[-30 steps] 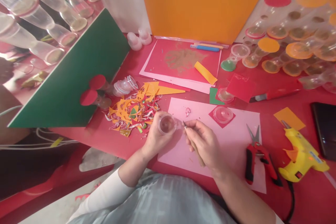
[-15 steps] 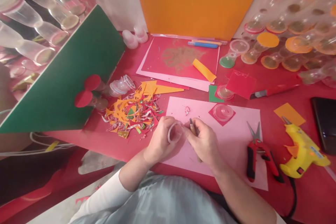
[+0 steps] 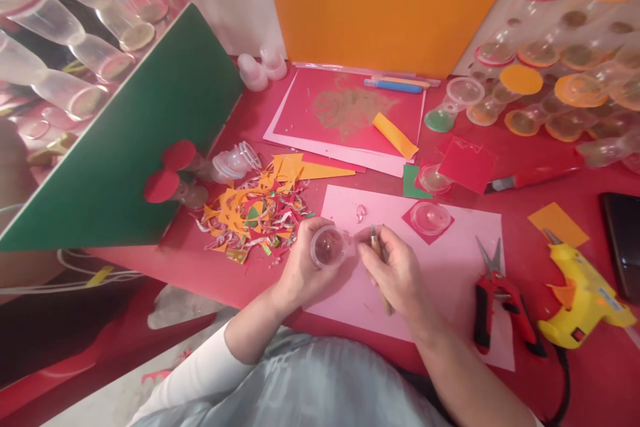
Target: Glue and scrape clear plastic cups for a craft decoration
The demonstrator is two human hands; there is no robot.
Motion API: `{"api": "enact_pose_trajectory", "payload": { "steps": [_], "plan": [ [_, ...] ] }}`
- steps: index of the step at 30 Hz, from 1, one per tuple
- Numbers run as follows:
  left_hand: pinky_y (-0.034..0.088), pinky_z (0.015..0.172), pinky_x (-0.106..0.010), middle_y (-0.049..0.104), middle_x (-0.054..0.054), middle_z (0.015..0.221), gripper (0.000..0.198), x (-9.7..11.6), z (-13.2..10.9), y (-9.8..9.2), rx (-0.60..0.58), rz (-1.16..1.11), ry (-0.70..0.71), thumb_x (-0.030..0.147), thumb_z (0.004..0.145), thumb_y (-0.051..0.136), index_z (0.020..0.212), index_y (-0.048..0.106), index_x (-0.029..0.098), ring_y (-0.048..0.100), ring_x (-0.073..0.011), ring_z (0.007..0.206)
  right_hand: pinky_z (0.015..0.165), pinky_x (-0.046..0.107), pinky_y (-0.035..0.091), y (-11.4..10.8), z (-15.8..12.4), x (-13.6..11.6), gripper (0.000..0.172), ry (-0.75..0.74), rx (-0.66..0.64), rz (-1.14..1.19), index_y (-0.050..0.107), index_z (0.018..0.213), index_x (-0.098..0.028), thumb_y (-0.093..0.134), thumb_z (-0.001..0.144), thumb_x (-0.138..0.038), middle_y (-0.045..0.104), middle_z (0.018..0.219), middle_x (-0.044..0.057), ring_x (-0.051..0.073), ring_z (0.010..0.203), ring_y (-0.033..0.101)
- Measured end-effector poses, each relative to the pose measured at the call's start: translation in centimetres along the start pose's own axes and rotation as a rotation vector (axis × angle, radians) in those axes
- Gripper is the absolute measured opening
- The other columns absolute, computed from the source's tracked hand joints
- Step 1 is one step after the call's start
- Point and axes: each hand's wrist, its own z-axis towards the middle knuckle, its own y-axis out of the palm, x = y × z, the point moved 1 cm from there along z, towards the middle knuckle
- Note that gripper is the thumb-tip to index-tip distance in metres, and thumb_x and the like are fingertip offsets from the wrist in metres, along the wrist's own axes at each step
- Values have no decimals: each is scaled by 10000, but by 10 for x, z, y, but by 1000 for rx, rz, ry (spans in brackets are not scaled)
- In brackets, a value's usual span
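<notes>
My left hand (image 3: pixel 306 260) is closed around a clear plastic cup (image 3: pixel 329 247), its round opening tilted up toward me. In my right hand (image 3: pixel 397 267) is a small wooden-handled tool (image 3: pixel 386 301) with a short metal tip; the tip's exact kind is too small to make out. The right fingertips are close to the narrow end of the cup, and I cannot tell whether they touch it. Both hands are over a pink sheet (image 3: pixel 450 300). A small pink scrap (image 3: pixel 361 213) lies on the sheet beyond them, and a clear cup on a red square (image 3: pixel 429 219) sits to the right.
Red-handled snips (image 3: pixel 493 293) and a yellow glue gun (image 3: pixel 580 293) lie at right. Paper scraps (image 3: pixel 250 213) are heaped at left by a green board (image 3: pixel 150 120). Several joined clear cups (image 3: pixel 520 103) stand at back right, near a red-handled cutter (image 3: pixel 545 170).
The cup has turned so its opening faces more toward me. My right hand has drawn slightly right, showing more of the wooden handle. The whole view has shifted a little.
</notes>
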Motion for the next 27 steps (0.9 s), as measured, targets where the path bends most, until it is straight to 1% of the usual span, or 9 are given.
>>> {"api": "enact_pose_trajectory", "payload": {
  "steps": [4, 8, 10, 11, 14, 17, 20, 23, 27],
  "plan": [
    [541, 667, -254, 661, -3, 889, 319, 1, 2, -1, 3, -81, -103, 278, 806, 720, 1012, 482, 227, 669, -132, 734, 465, 248, 425, -5, -2, 5, 255, -99, -27, 3, 660, 1010, -201, 505, 918, -381, 545, 736, -15, 110, 503, 487],
    [557, 825, -334, 690, -64, 1010, 328, 1, 3, -6, -3, -31, -96, 314, 785, 756, 1037, 571, 215, 683, -200, 927, 481, 262, 462, -5, -3, 5, 254, -112, -56, 38, 666, 1049, -197, 541, 932, -385, 541, 696, -22, 120, 501, 529],
    [559, 850, -348, 702, -72, 1033, 344, 1, 3, -7, -23, -36, -109, 319, 791, 755, 1074, 587, 217, 693, -209, 936, 464, 260, 477, -4, -4, 4, 271, -85, -70, 117, 652, 1083, -198, 589, 911, -396, 564, 678, -30, 121, 481, 549],
    [563, 840, -344, 709, -69, 1030, 343, 1, 3, -8, -37, -58, -121, 315, 805, 743, 1092, 584, 220, 701, -204, 916, 456, 255, 483, -3, -4, 3, 269, -74, -80, 158, 647, 1074, -199, 610, 900, -400, 579, 673, -32, 120, 474, 559],
    [574, 804, -331, 723, -67, 1020, 330, 1, 3, -6, -70, -129, -157, 279, 838, 701, 1131, 557, 223, 718, -195, 882, 450, 231, 490, -1, -6, 3, 213, -60, -110, 227, 635, 951, -201, 629, 897, -406, 595, 620, -40, 111, 455, 576],
    [576, 752, -320, 719, -61, 985, 321, -1, 2, -4, -76, -142, -191, 229, 820, 695, 1104, 545, 216, 719, -188, 833, 430, 210, 477, 2, -8, 5, 235, -36, -119, 238, 627, 887, -198, 622, 904, -432, 602, 598, -39, 97, 429, 561],
    [571, 739, -314, 699, -47, 959, 312, -4, 2, -3, -22, -88, -184, 201, 780, 705, 1042, 536, 214, 711, -187, 828, 407, 200, 465, 4, -10, 9, 265, -11, -152, 214, 643, 883, -194, 613, 904, -456, 592, 594, -40, 91, 416, 540],
    [566, 741, -311, 677, -49, 983, 325, -6, 4, -4, 44, -22, -163, 209, 758, 713, 1033, 538, 216, 699, -194, 858, 422, 197, 476, 7, -10, 10, 251, -2, -182, 167, 669, 912, -190, 597, 914, -431, 573, 567, -48, 91, 420, 536],
    [567, 774, -317, 676, -44, 985, 318, -7, 5, -4, 60, 6, -141, 213, 768, 706, 1041, 544, 221, 693, -194, 878, 402, 200, 474, 8, -8, 9, 222, -17, -170, 168, 672, 918, -188, 607, 897, -399, 555, 570, -52, 93, 413, 525]
  ]
}}
